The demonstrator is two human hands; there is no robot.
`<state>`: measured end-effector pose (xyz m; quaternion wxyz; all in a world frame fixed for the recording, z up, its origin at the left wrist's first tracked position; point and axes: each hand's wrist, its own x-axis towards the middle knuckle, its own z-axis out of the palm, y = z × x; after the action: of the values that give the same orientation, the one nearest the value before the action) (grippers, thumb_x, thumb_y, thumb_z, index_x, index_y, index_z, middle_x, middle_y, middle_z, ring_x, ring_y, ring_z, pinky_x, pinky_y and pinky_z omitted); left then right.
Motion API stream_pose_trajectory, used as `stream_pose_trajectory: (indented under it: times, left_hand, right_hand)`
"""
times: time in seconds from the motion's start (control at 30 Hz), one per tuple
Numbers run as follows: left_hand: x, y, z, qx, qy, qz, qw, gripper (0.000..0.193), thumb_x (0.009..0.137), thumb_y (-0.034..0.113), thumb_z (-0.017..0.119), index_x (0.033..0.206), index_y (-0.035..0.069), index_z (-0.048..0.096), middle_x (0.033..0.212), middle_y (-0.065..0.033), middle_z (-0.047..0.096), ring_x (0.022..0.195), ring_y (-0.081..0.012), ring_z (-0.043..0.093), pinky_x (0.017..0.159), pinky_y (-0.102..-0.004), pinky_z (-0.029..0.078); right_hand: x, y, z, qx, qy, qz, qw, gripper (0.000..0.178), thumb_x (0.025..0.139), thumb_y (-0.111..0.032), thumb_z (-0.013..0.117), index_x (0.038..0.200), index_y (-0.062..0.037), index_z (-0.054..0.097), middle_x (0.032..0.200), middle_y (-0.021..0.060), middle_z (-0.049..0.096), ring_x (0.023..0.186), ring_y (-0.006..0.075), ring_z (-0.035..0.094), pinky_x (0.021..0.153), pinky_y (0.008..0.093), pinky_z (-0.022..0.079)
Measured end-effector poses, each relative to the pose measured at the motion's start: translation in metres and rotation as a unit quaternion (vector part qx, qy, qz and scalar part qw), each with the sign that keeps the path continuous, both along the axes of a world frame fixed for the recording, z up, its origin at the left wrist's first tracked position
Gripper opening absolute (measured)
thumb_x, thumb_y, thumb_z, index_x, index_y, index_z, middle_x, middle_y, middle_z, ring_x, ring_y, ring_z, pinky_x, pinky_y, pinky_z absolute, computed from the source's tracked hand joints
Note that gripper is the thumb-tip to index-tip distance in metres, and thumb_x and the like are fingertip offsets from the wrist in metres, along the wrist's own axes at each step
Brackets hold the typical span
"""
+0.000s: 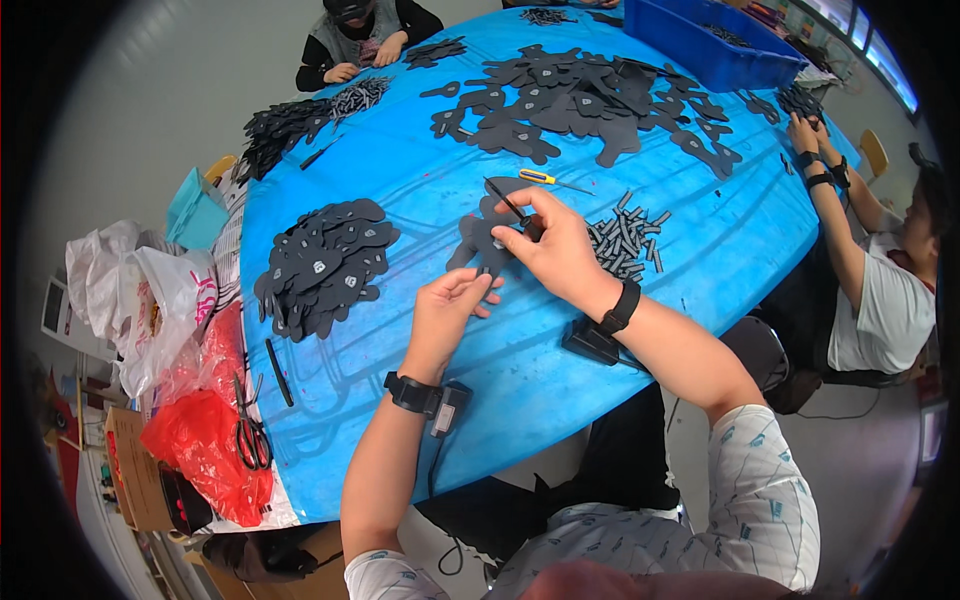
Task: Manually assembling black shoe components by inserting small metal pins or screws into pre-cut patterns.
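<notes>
Near the middle of the table, my left hand (452, 308) pinches the lower edge of a dark grey flat cut-out piece (470, 247) with rounded lobes. My right hand (560, 248) is closed around a thin black rod-like tool (503, 197), whose slim end points up and left over the piece. The right fingers partly cover both the tool and the piece. Just beyond lies a screwdriver with a yellow handle (536, 177). Beside my right hand is a heap of short grey tubes (628, 238). To the left sits a pile of similar dark cut-outs (325, 265).
A large heap of dark cut-outs (570, 100) covers the far middle of the blue-covered table (420, 200). A blue bin (700, 45) stands far right. One person works at the far left, another at the right. Scissors (252, 440), a black pen-like stick (279, 373) and plastic bags (210, 450) lie left.
</notes>
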<state>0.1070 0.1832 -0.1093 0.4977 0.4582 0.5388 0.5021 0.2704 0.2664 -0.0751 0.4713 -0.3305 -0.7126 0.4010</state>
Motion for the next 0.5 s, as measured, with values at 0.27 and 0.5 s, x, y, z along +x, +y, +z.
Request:
stream_pose_trajectory:
  times: [0.27, 0.5]
  left_hand:
    - [0.006, -0.001, -0.001, 0.032, -0.057, 0.034, 0.997, 0.022, 0.092, 0.010, 0.057, 0.110, -0.001, 0.059, 0.101, -0.0099, 0.066, 0.089, -0.0162, 0.066, 0.070, -0.0247, 0.055]
    - [0.005, 0.000, -0.008, 0.044, -0.071, 0.027, 0.996, 0.026, 0.093, 0.008, 0.055, 0.117, -0.001, 0.058, 0.107, -0.0100, 0.065, 0.094, -0.0158, 0.064, 0.075, -0.0265, 0.056]
  right_hand:
    - [-0.002, 0.000, -0.013, 0.019, -0.094, 0.123, 0.988, 0.020, 0.075, -0.018, 0.071, 0.085, -0.0015, 0.065, 0.083, 0.0092, 0.059, 0.071, 0.0199, 0.060, 0.064, 0.0298, 0.048]
    - [-0.001, -0.001, -0.009, -0.037, -0.114, 0.137, 0.983, 0.016, 0.076, -0.014, 0.069, 0.081, -0.0001, 0.064, 0.081, 0.0100, 0.062, 0.071, 0.0171, 0.061, 0.065, 0.0293, 0.048]
